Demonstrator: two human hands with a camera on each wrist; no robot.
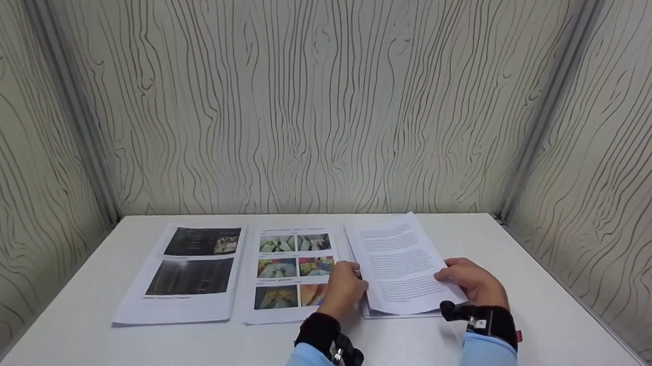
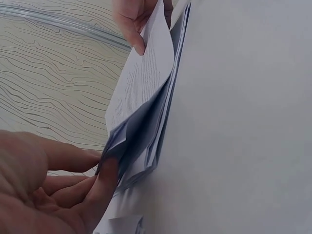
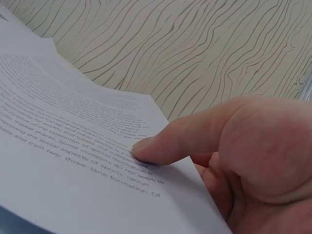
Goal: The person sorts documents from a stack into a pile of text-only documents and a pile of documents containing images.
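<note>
A printed sheet of paper (image 1: 400,263), covered in text, is lifted at its near side above the right-hand paper stack (image 1: 375,315). My right hand (image 1: 473,282) pinches the sheet's right edge, thumb (image 3: 161,146) on top and fingers beneath. At the left edge, my left hand (image 1: 343,291) holds paper between thumb and fingers. In the left wrist view the lifted paper (image 2: 141,83) bows upward, and a dark gap shows between it and the stack (image 2: 163,122) below.
Left of the hands lies a middle stack with colour pictures (image 1: 294,271), partly covered by my left hand. Farther left is a stack with dark pictures (image 1: 188,274). All rest on a white table (image 1: 201,357) enclosed by wood-grain patterned walls (image 1: 299,95).
</note>
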